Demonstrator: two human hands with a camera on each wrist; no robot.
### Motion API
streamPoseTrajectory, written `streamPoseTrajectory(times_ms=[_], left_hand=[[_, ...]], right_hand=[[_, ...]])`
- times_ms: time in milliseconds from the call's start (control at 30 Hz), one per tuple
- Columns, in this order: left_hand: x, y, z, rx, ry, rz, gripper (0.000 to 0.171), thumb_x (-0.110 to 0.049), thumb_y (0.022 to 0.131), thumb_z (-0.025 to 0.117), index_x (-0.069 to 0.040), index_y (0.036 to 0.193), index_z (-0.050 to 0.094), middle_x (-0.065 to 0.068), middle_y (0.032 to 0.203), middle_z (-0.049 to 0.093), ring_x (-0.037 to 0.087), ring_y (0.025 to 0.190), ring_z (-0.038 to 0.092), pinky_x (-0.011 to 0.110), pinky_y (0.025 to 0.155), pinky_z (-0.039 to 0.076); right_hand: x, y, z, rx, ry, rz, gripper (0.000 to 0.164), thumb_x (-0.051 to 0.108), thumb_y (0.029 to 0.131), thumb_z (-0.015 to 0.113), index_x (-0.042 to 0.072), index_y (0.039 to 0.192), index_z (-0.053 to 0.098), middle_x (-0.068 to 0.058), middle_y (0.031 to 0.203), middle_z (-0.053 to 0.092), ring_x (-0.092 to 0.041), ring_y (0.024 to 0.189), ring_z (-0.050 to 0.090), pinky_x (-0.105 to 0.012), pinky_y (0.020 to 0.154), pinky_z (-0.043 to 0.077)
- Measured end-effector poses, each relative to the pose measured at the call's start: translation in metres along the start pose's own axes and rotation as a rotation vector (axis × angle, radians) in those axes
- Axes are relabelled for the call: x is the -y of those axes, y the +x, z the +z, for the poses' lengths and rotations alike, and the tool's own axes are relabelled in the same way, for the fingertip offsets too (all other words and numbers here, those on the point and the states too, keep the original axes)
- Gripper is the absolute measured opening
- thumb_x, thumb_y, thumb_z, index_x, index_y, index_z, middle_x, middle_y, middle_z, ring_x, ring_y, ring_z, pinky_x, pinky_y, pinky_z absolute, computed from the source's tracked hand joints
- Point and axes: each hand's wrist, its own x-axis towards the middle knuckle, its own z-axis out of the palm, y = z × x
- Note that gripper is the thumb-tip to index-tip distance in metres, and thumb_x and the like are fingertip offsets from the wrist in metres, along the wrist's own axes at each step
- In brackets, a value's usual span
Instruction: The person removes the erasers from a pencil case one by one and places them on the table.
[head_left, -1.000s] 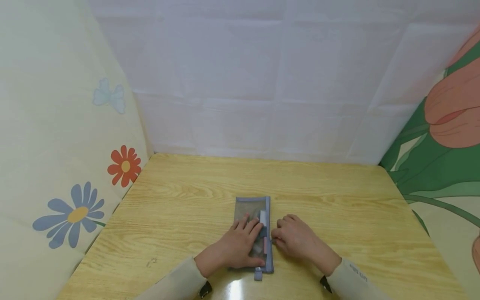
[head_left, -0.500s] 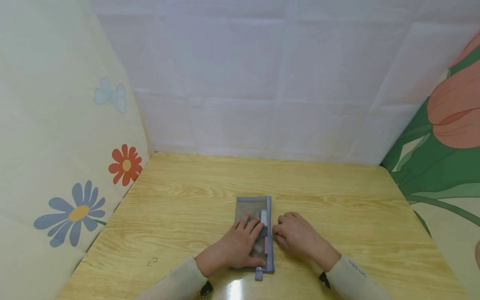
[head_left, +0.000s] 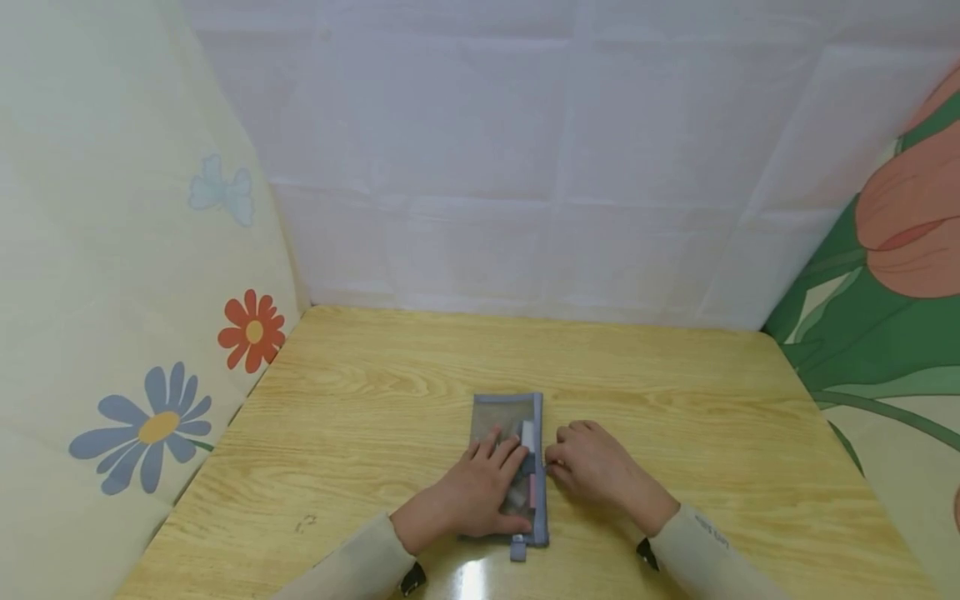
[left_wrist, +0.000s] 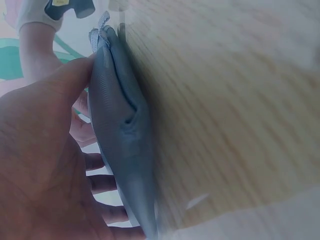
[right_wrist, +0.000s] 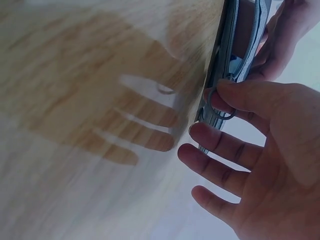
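A flat mesh zip pouch with blue-grey edging lies on the table, a white piece and a pink piece showing through it. Spread flat over its middle, my left hand presses it down, thumb near the front edge. At the pouch's right edge, my right hand pinches the ring-shaped zipper pull between thumb and index finger, the other fingers loosely bent. Above the slider in the right wrist view, the zipper teeth stand apart. In the left wrist view the pouch's front end looks puffed up.
The wood-grain table carries a small fabric tab at the pouch's front edge. A white cloth hangs behind the table, with flower-printed cloths at the sides.
My right hand has slid slightly away from me along the pouch's right edge, holding the zipper pull. The left hand stays pressed on the pouch.
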Motion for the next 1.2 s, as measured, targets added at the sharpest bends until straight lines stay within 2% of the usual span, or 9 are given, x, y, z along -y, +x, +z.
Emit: streamPoseTrajectory(times_ms=[467, 700, 933, 1200], left_hand=[[0.000, 0.000, 0.000, 0.020, -0.010, -0.010, 0.102, -0.078, 0.087, 0.053, -0.010, 0.159, 0.028, 0.013, 0.163, 0.031, 0.043, 0.150, 0.023, 0.058, 0.115, 0.036], [0.000, 0.000, 0.001, 0.015, -0.001, -0.007, 0.102, -0.079, 0.087, 0.053, -0.010, 0.159, 0.028, 0.014, 0.163, 0.031, 0.043, 0.150, 0.023, 0.059, 0.114, 0.037], [0.000, 0.000, 0.002, 0.016, 0.000, -0.011, 0.102, -0.079, 0.087, 0.052, -0.011, 0.159, 0.028, 0.013, 0.164, 0.030, 0.043, 0.151, 0.023, 0.058, 0.115, 0.036], [0.000, 0.000, 0.001, 0.021, -0.004, -0.004, 0.102, -0.079, 0.088, 0.051, -0.010, 0.159, 0.028, 0.014, 0.164, 0.030, 0.043, 0.151, 0.022, 0.059, 0.115, 0.036]], right_hand=[[-0.003, 0.004, 0.001, -0.011, -0.017, 0.002, 0.011, 0.033, 0.095, 0.070, 0.023, 0.092, 0.076, 0.005, 0.085, 0.062, -0.018, 0.087, 0.060, -0.046, 0.095, 0.051], [-0.005, 0.007, -0.002, 0.011, -0.016, 0.016, 0.011, 0.033, 0.095, 0.070, 0.023, 0.093, 0.077, 0.004, 0.089, 0.063, -0.019, 0.090, 0.061, -0.047, 0.099, 0.050], [-0.008, 0.011, -0.001, -0.013, -0.051, -0.015, 0.010, 0.030, 0.095, 0.072, 0.022, 0.093, 0.077, 0.002, 0.088, 0.065, -0.019, 0.087, 0.061, -0.047, 0.098, 0.051], [-0.011, 0.015, -0.001, -0.022, -0.054, 0.001, 0.010, 0.029, 0.094, 0.072, 0.021, 0.093, 0.077, 0.001, 0.088, 0.065, -0.020, 0.087, 0.062, -0.047, 0.096, 0.051]])
